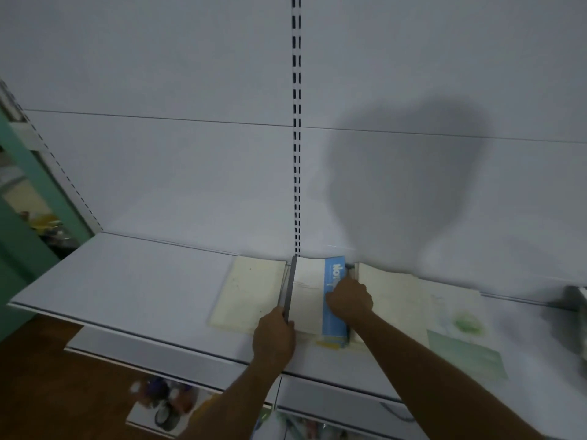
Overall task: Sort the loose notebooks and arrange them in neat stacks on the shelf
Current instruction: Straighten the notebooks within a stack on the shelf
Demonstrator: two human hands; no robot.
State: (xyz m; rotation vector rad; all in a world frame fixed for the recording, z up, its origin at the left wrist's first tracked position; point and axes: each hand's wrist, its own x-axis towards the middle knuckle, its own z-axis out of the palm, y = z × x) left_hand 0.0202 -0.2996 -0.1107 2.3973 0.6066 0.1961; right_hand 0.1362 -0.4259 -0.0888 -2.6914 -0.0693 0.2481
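Both hands square up a stack of notebooks on a smooth white metal shelf (143, 281).

The flat, rectangular white notebook with a blue band (317, 296) tops a stack at the shelf's middle. The left hand (274, 339), fingers curled, grips the stack's left edge by a thin grey divider (290, 287); the right hand (349, 298), fingers curled down, presses on the blue band along the right edge. A cream, matte notebook (247, 293) lies flat just left of the divider. More pale notebooks (413, 300) and a green-printed one (463, 350) spread right, blurred. A slotted upright (297, 138) runs up the plain back panel.
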